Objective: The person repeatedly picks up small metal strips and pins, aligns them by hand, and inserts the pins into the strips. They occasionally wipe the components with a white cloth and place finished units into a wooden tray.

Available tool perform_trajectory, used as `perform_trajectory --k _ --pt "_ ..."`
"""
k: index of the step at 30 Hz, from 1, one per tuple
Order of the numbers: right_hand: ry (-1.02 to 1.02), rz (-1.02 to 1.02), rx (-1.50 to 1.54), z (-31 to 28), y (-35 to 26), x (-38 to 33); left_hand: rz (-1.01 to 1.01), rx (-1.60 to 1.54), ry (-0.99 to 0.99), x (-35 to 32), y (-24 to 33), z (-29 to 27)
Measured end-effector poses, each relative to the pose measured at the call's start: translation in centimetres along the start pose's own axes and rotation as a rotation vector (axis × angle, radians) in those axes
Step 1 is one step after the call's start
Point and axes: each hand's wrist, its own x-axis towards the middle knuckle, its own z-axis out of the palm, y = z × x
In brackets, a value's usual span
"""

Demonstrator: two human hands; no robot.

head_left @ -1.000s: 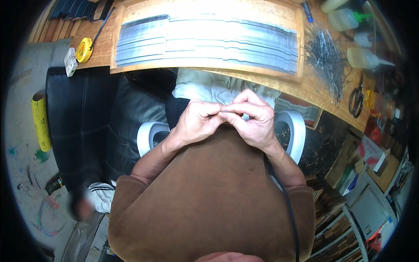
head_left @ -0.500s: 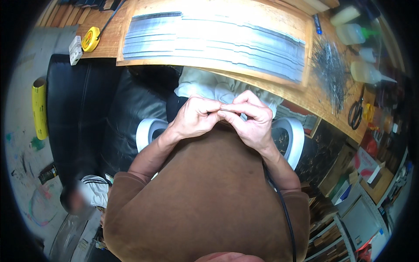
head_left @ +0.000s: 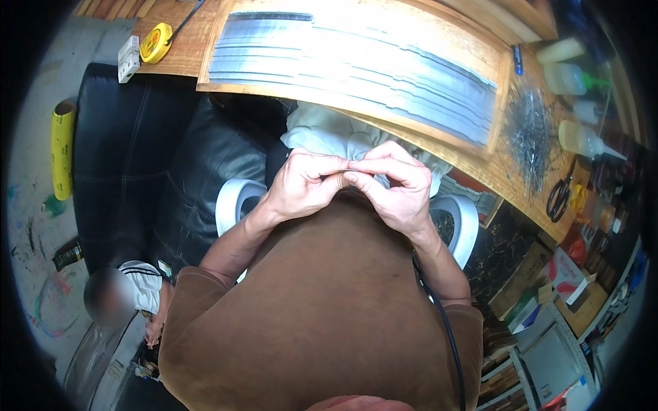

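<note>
My left hand (head_left: 306, 186) and my right hand (head_left: 399, 186) meet in front of my chest, each closed in a pinch with thumb against forefinger. Between the touching fingertips a thin dark edge shows, too small to name. Beyond them, on the wooden workbench, lies a shallow wooden tray (head_left: 504, 103) that holds rows of thin grey strips (head_left: 274, 61), partly washed out by glare. To the tray's right sits a loose pile of thin dark wire-like pieces (head_left: 529, 137).
Black-handled scissors (head_left: 558, 200), squeeze bottles (head_left: 579, 137) and a blue pen (head_left: 518, 60) lie at the bench's right. A yellow tape measure (head_left: 156, 42) and a small white box (head_left: 128, 60) stand at its left end. A black sofa (head_left: 130, 157) is left; another person (head_left: 144, 288) appears lower left.
The bench and its contents have shifted slightly right and up in the picture, as the view turned. Both hands keep the same pinch, almost unmoved. More of the other person's arm shows.
</note>
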Motion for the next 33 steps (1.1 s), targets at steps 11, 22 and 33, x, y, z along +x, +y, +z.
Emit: perform_trajectory --k 11,22,33 --pt "0.012 0.000 0.018 0.07 0.26 -0.14 0.030 -0.043 0.018 -0.07 0.08 0.01" --pt "0.003 -0.010 0.020 -0.09 0.20 -0.17 0.029 -0.036 0.018 -0.14 -0.10 0.14" --pt "0.018 -0.010 0.013 -0.14 0.03 -0.16 0.023 -0.040 0.023 -0.23 -0.06 0.27"
